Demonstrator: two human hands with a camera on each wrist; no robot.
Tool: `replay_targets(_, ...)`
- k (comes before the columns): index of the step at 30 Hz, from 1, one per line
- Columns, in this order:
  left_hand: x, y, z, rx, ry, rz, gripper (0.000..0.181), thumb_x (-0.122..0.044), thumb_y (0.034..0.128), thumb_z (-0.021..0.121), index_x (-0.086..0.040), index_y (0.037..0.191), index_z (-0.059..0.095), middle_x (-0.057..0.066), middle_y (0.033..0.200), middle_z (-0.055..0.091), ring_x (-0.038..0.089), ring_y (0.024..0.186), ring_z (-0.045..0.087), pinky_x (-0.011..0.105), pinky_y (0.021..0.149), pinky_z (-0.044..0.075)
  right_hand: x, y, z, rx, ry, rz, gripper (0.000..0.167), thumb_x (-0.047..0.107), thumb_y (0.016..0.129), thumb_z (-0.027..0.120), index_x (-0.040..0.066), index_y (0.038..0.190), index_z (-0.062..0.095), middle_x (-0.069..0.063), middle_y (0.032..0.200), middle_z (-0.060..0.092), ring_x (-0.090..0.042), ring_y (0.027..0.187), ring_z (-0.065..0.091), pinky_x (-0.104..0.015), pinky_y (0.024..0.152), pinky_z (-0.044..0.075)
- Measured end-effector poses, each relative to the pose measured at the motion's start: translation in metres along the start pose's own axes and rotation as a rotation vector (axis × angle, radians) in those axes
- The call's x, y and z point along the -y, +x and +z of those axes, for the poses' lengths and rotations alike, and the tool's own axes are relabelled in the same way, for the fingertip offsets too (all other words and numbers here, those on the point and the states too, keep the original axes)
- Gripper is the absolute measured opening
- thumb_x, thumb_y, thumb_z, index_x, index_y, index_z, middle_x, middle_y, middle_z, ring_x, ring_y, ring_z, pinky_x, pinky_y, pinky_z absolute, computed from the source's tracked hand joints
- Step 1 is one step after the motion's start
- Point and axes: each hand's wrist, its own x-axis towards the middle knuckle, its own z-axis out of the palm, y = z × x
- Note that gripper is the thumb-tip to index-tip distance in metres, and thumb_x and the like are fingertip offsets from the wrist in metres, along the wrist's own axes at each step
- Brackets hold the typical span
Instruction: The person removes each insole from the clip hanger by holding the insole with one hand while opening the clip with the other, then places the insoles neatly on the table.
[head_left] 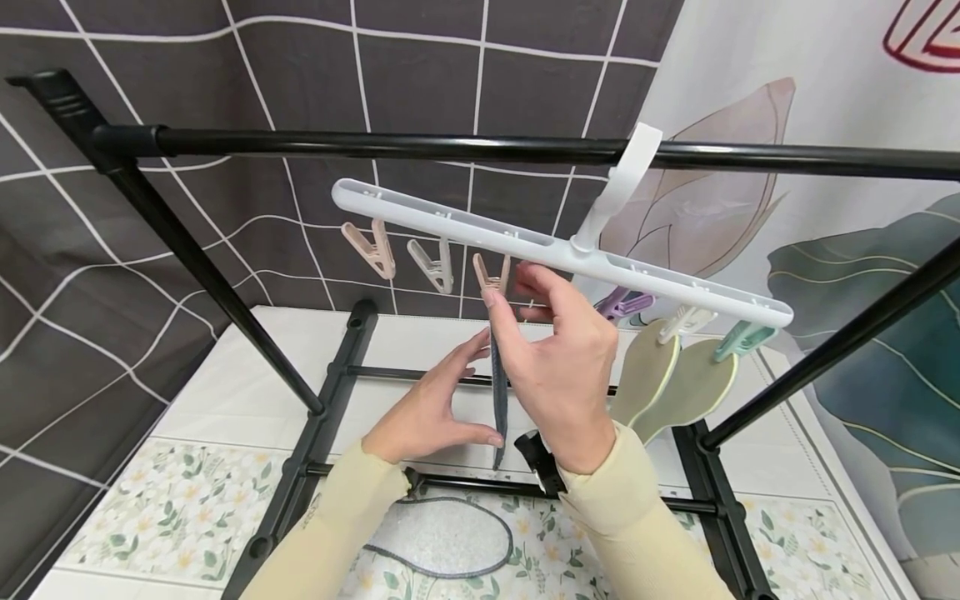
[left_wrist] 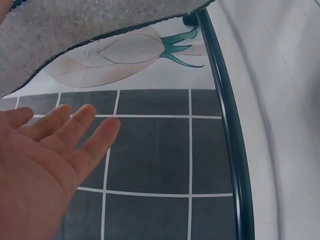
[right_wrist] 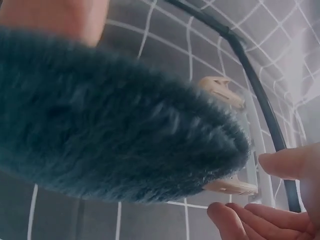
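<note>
Two cream sleeves point(head_left: 330, 525) sit nearest; the left hand point(head_left: 435, 408), grip spread, is beside one grey insole point(head_left: 500, 400) hanging under the third of six clips point(head_left: 482, 268) on one white hanger point(head_left: 487, 239), the right hand point(head_left: 558, 350) with grip parted around that clip; two pale-green insoles point(head_left: 693, 392) also hang

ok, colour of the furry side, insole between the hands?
Furry side: dark teal-blue, best in the right wrist view.
</note>
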Motion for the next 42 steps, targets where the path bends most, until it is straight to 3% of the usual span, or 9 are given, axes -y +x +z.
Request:
replay_targets(4,-0.001,0.002,0.002,-0.007,-0.013,0.030,0.123,-0.033,0.0697,0.094,-0.034,0.161,0.012,-0.009,0.158,0.034,0.011,0.142,0.037,0.031,0.109,0.042,0.002,0.000,0.003,0.015,-0.068,-0.043,0.033,0.021,0.089,0.078,-0.003,0.110,0.071,-0.011,0.098,0.075,-0.018,0.076,0.073,-0.030,0.070,0.060)
replay_targets(9,0.000,0.003,0.005,-0.011,-0.041,0.023,0.121,-0.031,0.0693,0.094,-0.035,0.161,0.015,-0.011,0.152,0.043,0.008,0.137,0.043,0.029,0.108,0.043,0.003,0.000,0.006,0.012,-0.110,-0.075,0.034,0.023,0.089,0.078,-0.003,0.111,0.071,-0.010,0.095,0.075,-0.017,0.075,0.072,-0.029,0.069,0.059)
replay_targets(14,0.002,0.004,0.007,-0.014,-0.074,0.030,0.115,-0.028,0.0703,0.094,-0.034,0.159,0.022,-0.011,0.149,0.047,0.009,0.133,0.049,0.034,0.108,0.044,0.002,0.000,0.009,-0.005,-0.152,-0.104,0.035,0.024,0.089,0.078,-0.003,0.110,0.071,-0.011,0.091,0.074,-0.022,0.075,0.071,-0.035,0.066,0.058)
replay_targets(22,0.000,0.003,0.009,0.001,-0.123,0.027,0.105,-0.026,0.0716,0.093,-0.029,0.156,0.030,-0.010,0.140,0.055,0.017,0.121,0.058,0.031,0.104,0.047,0.001,0.003,0.013,-0.026,-0.127,-0.105,0.030,0.022,0.088,0.079,-0.003,0.103,0.071,-0.010,0.086,0.073,-0.020,0.071,0.071,-0.034,0.065,0.058)
replay_targets(28,-0.001,0.002,0.012,-0.007,-0.148,0.017,0.109,-0.024,0.0704,0.093,-0.026,0.158,0.029,-0.005,0.136,0.059,0.016,0.115,0.062,0.037,0.102,0.049,0.000,0.004,0.013,-0.013,-0.118,-0.118,0.030,0.021,0.088,0.079,-0.003,0.103,0.070,-0.010,0.086,0.073,-0.018,0.073,0.072,-0.032,0.067,0.058)
replay_targets(42,-0.003,-0.001,0.014,-0.039,-0.096,0.007,0.108,-0.023,0.0702,0.094,-0.020,0.158,0.030,0.000,0.129,0.062,0.016,0.107,0.064,0.040,0.097,0.052,-0.001,0.004,0.015,-0.039,-0.088,-0.118,0.028,0.019,0.086,0.082,-0.003,0.100,0.072,-0.010,0.085,0.073,-0.019,0.074,0.072,-0.033,0.068,0.059)
